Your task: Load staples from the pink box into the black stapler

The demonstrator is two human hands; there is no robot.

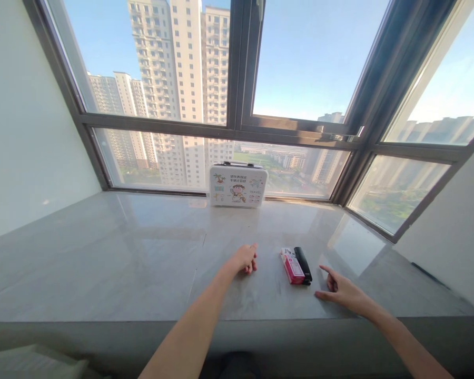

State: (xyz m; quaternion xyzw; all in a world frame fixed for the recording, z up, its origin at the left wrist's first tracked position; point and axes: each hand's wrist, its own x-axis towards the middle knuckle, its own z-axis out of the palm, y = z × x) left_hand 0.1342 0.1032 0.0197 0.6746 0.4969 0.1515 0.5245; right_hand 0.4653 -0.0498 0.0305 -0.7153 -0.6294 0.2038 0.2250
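Observation:
A small pink-and-white box [293, 267] lies on the grey stone-look sill, side by side with a black, elongated thing that looks like a stapler [303, 265]. To the left of the box, my left hand [246, 259] hovers over or rests on the sill, its fingers partly bent and apart, with nothing seen in it. My right hand [339, 289] is to the right of the stapler-like thing, thumb and index finger spread with a gap between them, also holding nothing. Neither hand touches the two things.
Against the window stands a white case [238, 185] with a dark handle and cartoon prints. Dark window frames [237, 68] rise behind the sill [134, 263]. A thin dark strip [430, 275] lies by the right wall. The sill's front edge runs below my hands.

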